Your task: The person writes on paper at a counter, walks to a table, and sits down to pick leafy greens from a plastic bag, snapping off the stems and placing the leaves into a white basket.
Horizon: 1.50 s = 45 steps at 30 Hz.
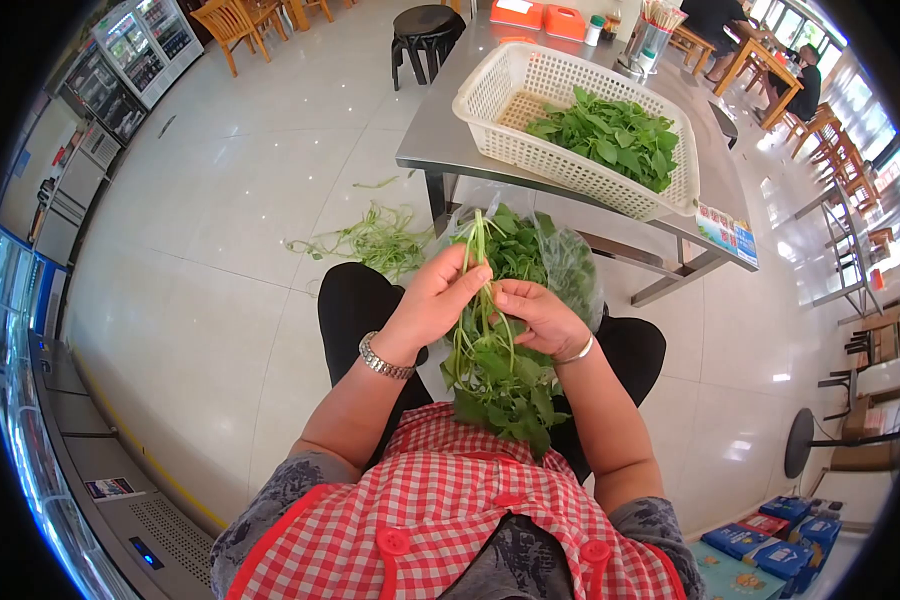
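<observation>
My left hand [432, 302], with a watch at the wrist, is closed around the stems of a bunch of leafy greens [505, 385]. Its pale stem ends point up and its leaves hang down over my lap. Beside it, my right hand [542, 318] pinches at the same bunch, thumb and forefinger on a stem. Behind the hands, between my knees, a clear plastic bag [570, 265] holds more leafy greens [518, 250]. Stripped stems [380, 240] lie in a loose heap on the floor to the left.
A steel table [435, 135] stands ahead, bearing a cream plastic basket [490, 125] with picked leaves [615, 140]. Chopsticks in a holder [650, 40] stand behind it. A black stool [425, 40] is beyond the table's left end. Seated people [805, 85] are far right.
</observation>
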Tool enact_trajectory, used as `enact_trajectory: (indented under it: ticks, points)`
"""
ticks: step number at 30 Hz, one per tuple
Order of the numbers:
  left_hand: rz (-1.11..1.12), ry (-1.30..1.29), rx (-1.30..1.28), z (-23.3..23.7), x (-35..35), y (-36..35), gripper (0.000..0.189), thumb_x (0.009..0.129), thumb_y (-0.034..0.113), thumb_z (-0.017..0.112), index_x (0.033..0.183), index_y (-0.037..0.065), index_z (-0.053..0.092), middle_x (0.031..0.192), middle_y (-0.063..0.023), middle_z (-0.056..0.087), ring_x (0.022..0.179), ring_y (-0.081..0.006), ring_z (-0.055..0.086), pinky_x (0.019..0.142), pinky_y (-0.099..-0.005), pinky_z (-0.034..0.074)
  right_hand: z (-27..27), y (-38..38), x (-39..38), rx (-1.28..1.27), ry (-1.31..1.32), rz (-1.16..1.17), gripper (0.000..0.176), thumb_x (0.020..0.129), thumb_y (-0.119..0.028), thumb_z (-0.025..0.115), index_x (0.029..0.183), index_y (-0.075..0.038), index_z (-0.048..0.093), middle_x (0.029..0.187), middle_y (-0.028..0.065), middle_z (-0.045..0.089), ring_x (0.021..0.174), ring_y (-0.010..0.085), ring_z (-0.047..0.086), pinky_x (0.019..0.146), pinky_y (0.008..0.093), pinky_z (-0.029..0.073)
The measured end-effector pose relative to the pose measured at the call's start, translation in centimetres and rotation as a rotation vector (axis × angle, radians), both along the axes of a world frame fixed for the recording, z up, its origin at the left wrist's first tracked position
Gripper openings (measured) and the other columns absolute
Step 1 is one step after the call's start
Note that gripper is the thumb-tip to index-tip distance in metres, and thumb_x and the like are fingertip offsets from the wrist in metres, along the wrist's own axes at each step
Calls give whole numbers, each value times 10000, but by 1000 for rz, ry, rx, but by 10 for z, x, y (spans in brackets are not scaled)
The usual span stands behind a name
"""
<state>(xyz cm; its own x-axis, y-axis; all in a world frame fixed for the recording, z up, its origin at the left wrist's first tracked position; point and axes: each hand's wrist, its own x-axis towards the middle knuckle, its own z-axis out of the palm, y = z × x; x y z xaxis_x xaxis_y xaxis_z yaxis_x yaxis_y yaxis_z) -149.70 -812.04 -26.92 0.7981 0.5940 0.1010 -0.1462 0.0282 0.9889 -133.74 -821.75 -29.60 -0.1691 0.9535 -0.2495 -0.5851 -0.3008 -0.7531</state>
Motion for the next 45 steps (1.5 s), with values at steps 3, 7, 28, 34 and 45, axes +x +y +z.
enact_trajectory:
  ticks: [3, 7, 28, 34, 45]
  points:
    - [8, 17, 30, -4, 0, 1, 103, 965, 147, 520, 967, 49, 553, 852, 48, 537, 775, -29, 470, 706, -203, 405, -10, 0, 2, -10, 23, 15, 142, 929, -218, 587, 960, -79, 572, 803, -42, 542, 575, 20, 424, 430, 168, 305]
    - [4, -23, 7, -12, 1, 4, 107, 966, 154, 519, 976, 53, 553, 850, 38, 541, 764, -37, 474, 700, -206, 407, -6, 0, 0, 116, -50, -95, 150, 934, -241, 581, 886, -100, 565, 827, -58, 567, 686, 13, 487, 503, 181, 362]
    - [317, -169, -467, -20, 3, 28, 141, 936, 215, 576, 967, 81, 543, 940, 0, 578, 768, -65, 491, 647, -240, 405, 69, 19, 5, 585, -1375, -227, 256, 775, -244, 722, 952, -79, 641, 821, 90, 619, 746, 239, 621, 686, 342, 504]
    - [250, -279, -529, -28, 15, 26, 200, 929, 219, 581, 1057, 73, 538, 1037, -31, 577, 875, -100, 510, 753, -257, 401, 17, 11, -36, 494, -1536, -291, 244, 770, -211, 725, 930, -63, 616, 874, 79, 566, 769, 247, 608, 664, 340, 494]
    - [-97, -127, -270, -16, -3, 3, 156, 936, 167, 579, 1030, 44, 562, 845, 10, 567, 747, -60, 527, 661, -210, 436, 35, -11, -9, 320, -771, 90, 154, 887, -115, 632, 994, -11, 669, 833, -12, 640, 757, 43, 547, 684, 203, 452]
